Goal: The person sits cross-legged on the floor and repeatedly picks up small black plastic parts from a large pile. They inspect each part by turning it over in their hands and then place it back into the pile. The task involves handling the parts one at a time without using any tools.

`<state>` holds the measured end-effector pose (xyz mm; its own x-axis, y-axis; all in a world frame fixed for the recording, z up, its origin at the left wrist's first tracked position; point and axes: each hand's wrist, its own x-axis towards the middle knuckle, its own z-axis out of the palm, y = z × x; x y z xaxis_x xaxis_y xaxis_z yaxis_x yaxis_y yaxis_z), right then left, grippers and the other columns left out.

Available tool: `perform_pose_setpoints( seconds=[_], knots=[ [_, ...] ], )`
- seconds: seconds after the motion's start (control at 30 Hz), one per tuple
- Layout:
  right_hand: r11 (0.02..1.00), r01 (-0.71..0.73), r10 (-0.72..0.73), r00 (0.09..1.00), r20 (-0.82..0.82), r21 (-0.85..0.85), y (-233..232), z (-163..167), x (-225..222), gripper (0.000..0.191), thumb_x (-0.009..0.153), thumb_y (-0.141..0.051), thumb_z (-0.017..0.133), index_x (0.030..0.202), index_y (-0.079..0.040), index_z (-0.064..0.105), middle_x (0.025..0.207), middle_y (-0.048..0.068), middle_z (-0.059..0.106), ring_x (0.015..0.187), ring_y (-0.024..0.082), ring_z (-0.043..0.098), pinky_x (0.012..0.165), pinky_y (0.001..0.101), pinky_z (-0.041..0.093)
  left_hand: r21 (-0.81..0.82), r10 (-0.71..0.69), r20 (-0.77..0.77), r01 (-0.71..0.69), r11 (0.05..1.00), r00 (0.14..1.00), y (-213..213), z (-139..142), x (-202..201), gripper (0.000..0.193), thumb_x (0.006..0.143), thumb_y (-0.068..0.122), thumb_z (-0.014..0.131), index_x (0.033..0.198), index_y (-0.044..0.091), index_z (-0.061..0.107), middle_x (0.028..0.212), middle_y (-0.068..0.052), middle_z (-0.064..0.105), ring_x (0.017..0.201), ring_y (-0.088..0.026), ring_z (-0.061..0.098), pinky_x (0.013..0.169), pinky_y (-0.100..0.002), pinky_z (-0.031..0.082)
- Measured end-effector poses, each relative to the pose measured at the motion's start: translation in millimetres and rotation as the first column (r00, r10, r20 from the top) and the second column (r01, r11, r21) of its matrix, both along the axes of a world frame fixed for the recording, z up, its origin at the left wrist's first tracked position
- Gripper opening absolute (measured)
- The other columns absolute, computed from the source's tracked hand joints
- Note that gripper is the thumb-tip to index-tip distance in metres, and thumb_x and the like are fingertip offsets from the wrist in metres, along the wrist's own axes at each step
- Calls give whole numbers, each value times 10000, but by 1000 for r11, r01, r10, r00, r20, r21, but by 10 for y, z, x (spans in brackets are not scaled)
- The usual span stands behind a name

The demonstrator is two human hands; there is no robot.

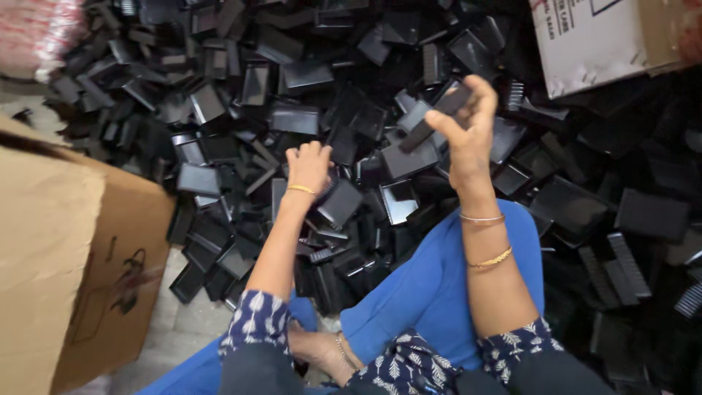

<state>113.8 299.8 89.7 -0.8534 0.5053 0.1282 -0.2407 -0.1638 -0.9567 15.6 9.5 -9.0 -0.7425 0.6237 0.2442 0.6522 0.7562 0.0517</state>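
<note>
Right hand (468,132) raised, pinching a black strip (433,117). Left hand (309,167) down in the pile of black trays (292,117), fingers curled, hold unclear. Brown box (73,256) left of it, white box (607,36) beyond the right; contents hidden.

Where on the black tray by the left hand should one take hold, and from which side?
Judging by its tilt, grip the black tray at its raised right rim, coming from above; the left hand covers its upper left corner.
</note>
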Motion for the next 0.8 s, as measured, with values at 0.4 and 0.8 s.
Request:
perform_pose_setpoints(
  seconds=[0.4, 0.8],
  knots=[
    [511, -816, 835, 546, -68, -270, -1278, 393, 363, 734, 894, -109, 726, 1554, -44, 411, 1513, 73, 483, 1386, 182, 454, 1175, 338, 366, 862, -265, 317, -159, 482, 911, -329, 1405, 816, 398, 1122, 173, 555, 1502, 59, 592, 1235, -78, 502, 1175, -181, 532, 1078, -289, 437],
    [679, -714, 689, 700, -190, -169, -1492, 394, 317, 874, 823, 13, 801, 1574, -77, 364, 1521, 76, 474, 1445, 212, 444, 1209, 363, 392, 866, -70, 167, -112, 488, 983, -542, 1659, 1303, 572, 830, 174, 847, 1350, 112, 619, 1430, -164, 559, 1297, -321, 607, 1096, -383, 513]
  ],
)
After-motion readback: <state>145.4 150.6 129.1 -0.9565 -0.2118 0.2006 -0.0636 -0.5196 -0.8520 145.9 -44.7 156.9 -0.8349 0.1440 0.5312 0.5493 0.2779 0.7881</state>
